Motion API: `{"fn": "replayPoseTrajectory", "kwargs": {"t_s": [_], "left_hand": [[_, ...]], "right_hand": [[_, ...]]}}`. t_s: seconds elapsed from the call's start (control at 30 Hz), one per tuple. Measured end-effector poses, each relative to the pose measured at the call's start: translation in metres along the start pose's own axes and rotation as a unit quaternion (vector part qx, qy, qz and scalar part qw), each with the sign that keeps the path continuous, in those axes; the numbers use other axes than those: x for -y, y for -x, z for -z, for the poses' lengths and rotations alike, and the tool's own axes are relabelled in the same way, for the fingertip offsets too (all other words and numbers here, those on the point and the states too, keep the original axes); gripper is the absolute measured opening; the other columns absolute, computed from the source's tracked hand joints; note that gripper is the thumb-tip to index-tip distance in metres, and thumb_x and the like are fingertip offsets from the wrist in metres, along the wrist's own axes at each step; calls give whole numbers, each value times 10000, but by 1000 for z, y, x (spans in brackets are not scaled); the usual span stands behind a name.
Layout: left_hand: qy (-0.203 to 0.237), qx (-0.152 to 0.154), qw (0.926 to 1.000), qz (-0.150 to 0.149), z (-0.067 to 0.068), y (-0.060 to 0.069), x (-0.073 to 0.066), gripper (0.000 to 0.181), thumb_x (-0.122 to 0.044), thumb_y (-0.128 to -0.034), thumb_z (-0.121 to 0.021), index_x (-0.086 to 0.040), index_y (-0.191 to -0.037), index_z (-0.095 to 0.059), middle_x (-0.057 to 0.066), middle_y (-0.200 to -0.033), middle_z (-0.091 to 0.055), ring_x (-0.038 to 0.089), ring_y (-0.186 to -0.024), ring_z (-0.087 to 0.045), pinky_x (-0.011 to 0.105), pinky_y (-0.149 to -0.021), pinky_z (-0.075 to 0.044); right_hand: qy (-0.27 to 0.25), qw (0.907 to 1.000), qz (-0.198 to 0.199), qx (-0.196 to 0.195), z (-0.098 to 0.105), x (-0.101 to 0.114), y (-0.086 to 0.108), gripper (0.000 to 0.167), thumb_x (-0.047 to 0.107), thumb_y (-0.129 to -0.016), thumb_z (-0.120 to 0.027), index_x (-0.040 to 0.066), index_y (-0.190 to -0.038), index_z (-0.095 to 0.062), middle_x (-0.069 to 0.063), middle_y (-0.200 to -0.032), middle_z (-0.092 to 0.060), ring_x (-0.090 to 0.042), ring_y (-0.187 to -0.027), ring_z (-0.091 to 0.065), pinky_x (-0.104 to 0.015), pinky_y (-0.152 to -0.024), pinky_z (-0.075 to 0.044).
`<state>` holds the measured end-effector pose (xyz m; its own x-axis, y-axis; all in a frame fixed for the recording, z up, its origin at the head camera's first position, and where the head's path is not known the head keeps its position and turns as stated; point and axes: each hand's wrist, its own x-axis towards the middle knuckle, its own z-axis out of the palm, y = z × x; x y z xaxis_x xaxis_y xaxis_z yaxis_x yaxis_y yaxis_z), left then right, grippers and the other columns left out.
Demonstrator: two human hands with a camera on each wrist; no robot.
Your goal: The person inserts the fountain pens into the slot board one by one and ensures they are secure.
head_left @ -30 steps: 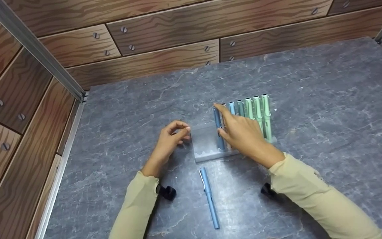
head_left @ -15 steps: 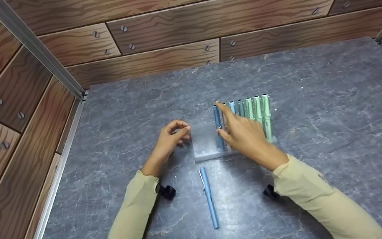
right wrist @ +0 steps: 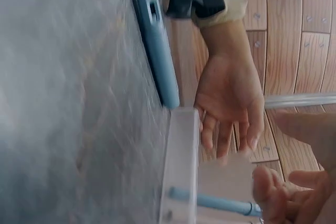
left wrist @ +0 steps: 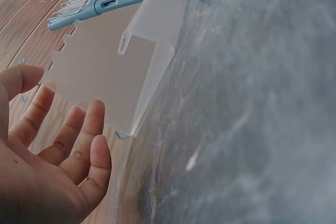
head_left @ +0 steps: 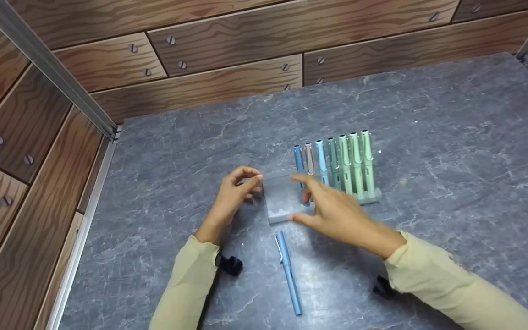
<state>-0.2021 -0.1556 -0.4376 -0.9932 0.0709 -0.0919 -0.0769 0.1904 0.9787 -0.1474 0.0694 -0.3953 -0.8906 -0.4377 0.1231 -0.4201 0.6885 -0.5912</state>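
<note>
A clear acrylic pen stand (head_left: 280, 197) bears several capped pens in a row. From left these are a dark blue pen (head_left: 298, 158), a pinkish-brown pen (head_left: 309, 158), a light blue pen (head_left: 321, 160), a dark green pen (head_left: 333, 158) and light green pens (head_left: 356, 160). My left hand (head_left: 234, 195) pinches the stand's left edge between thumb and index finger, its other fingers loosely bent in the left wrist view. My right hand (head_left: 337, 213) hovers over the stand's front, thumb and index finger spread, holding nothing. A blue pen (head_left: 290, 275) lies on the table before the stand.
The grey marbled table (head_left: 177, 151) carries everything. Wood-patterned panels (head_left: 227, 41) stand behind and at the left, with a metal post (head_left: 57, 68) in the left corner. The slots at the stand's left part hold no pens.
My right hand has drawn down and back from the dark blue pen's top, its thumb and index finger spreading, and uncovered the pen tops. The left hand stays at the stand's edge.
</note>
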Motion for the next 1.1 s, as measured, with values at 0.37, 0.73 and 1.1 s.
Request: {"fn": "replayPoseTrajectory", "kwargs": {"t_s": [0.37,0.73,1.1], "left_hand": [[62,-28,10000,18,-1,0,0,153,-189,-904,-646,-77,-1009,-648,77,-1030,-652,173,-801,-691,293,-689,-495],[17,22,10000,-45,0,1,0,145,-181,-907,-640,-81,-1012,-652,75,-1030,-649,181,-797,-689,300,-682,-493],[53,-47,10000,-50,0,0,1,134,-169,-904,-642,-71,-994,-652,80,-1020,-656,159,-772,-692,286,-667,-492]], "right_hand": [[-541,9914,9,1187,-19,2,17,835,479,-771,-745,131,-1440,-385,-7,-1035,-626,-25,-583,-483,-226,-557,-438],[-441,9887,31,1435,-37,5,20,775,452,-729,-793,158,-1375,-483,54,-837,-613,-37,-629,-464,-240,-584,-405],[-186,9817,-228,1880,-46,7,17,833,458,-719,-800,134,-1396,-437,84,-759,-570,-71,-626,-488,-275,-553,-405]]}}
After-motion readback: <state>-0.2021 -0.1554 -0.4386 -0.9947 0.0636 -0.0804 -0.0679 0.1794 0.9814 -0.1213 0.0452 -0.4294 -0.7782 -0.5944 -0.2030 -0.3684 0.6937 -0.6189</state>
